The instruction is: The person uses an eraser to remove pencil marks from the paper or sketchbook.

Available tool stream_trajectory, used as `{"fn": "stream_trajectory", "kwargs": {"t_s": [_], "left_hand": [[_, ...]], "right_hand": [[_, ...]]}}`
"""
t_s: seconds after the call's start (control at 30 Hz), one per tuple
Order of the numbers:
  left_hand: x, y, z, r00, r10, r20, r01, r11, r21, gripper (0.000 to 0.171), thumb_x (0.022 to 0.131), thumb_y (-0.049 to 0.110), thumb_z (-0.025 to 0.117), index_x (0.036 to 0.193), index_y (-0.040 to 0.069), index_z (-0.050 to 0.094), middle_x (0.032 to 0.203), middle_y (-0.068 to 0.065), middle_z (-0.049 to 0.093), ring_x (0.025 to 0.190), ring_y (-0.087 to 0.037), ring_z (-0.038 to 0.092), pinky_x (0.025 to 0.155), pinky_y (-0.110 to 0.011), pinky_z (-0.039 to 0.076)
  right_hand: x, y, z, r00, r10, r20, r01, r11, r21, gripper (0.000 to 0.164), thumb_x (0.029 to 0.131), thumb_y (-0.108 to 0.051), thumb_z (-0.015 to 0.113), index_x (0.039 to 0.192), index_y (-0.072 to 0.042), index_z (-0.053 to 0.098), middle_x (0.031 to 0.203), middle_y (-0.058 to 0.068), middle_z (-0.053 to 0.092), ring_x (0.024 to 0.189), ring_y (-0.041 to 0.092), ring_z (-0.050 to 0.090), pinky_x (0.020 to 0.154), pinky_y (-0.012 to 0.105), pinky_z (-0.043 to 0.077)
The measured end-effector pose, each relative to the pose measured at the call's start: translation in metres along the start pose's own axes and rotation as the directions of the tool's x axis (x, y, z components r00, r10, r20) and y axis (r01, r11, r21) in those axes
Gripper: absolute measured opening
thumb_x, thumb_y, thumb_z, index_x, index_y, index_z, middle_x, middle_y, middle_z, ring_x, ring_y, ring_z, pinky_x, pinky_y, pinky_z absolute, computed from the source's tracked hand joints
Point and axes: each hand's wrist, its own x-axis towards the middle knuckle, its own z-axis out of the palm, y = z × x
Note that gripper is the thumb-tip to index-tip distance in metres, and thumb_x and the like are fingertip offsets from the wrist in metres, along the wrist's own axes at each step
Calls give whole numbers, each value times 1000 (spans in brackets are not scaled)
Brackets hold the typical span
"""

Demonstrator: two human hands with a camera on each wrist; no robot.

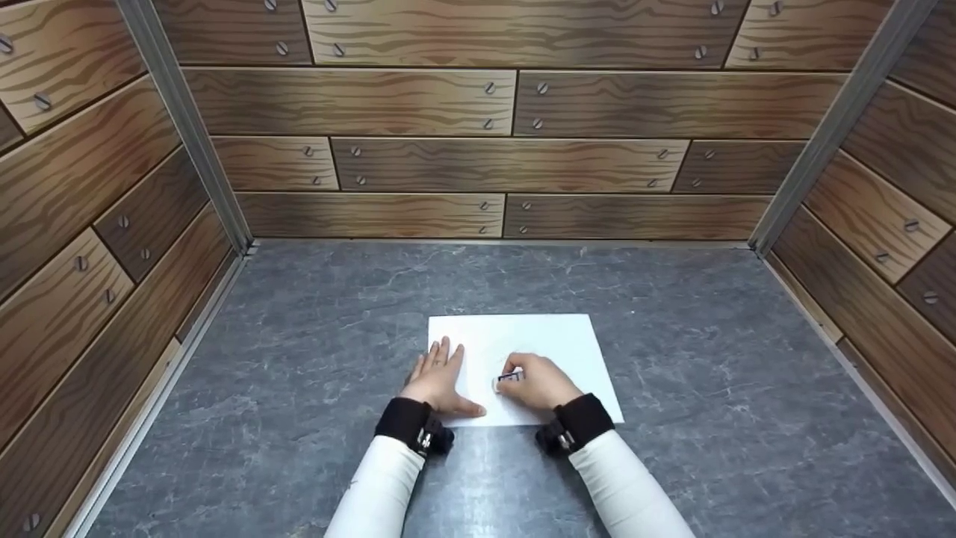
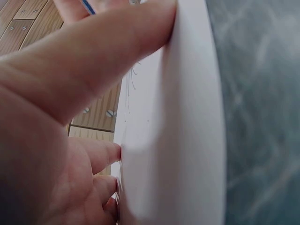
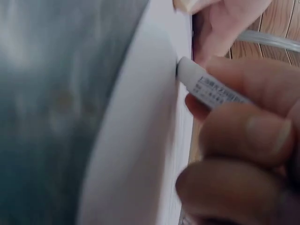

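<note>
A white sheet of paper (image 1: 530, 332) lies on the grey surface. My left hand (image 1: 439, 382) rests on its left part with fingers spread, the thumb near the lower edge. In the left wrist view, thin dark lines (image 2: 133, 82) show on the paper beyond the thumb. My right hand (image 1: 544, 382) pinches a white eraser (image 3: 191, 76) in a printed paper sleeve between thumb and fingers. The eraser's bare end touches the sheet near its middle. The fingers hide the eraser's other end.
The grey marbled tabletop (image 1: 321, 336) surrounds the paper. Wood-patterned panels (image 1: 418, 164) stand at the back and both sides, with metal strips in the corners. Black wrist straps (image 1: 404, 423) with small cameras sit at the ends of the white sleeves.
</note>
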Motion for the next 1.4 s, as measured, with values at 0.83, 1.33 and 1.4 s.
{"fn": "stream_trajectory", "kwargs": {"t_s": [0.83, 1.33, 1.4], "left_hand": [[0, 0, -1, 1000, -1, 13, 2, 1000, -14, 127, 94, 44, 100, 185, -3, 26, 196, -31, 6, 187, -48, 4, 153, -65, 5], [-4, 4, -1, 1000, -2, 0, 2, 1000, 6, 127, 93, 43, 100, 184, -5, 26, 196, -33, 8, 187, -49, 6, 153, -65, 6], [-3, 4, -1, 1000, -2, 2, 2, 1000, 2, 127, 93, 43, 100, 185, -4, 25, 196, -32, 7, 187, -48, 5, 153, -65, 5]], "right_hand": [[-1, 7, -13, 998, 25, 54, -27, 999, 22, 14, 103, -29, 85, 95, -24, 75, 72, -11, 54, 63, 10, 47, 64, 28, 43], [0, 13, -13, 998, 50, 34, -51, 998, 23, 16, 103, -31, 87, 95, -26, 74, 77, -9, 60, 65, 10, 49, 66, 28, 44], [-1, 12, -14, 998, 57, 37, -58, 998, 29, 17, 103, -30, 87, 93, -25, 75, 82, -9, 65, 68, 11, 52, 69, 28, 47]]}}
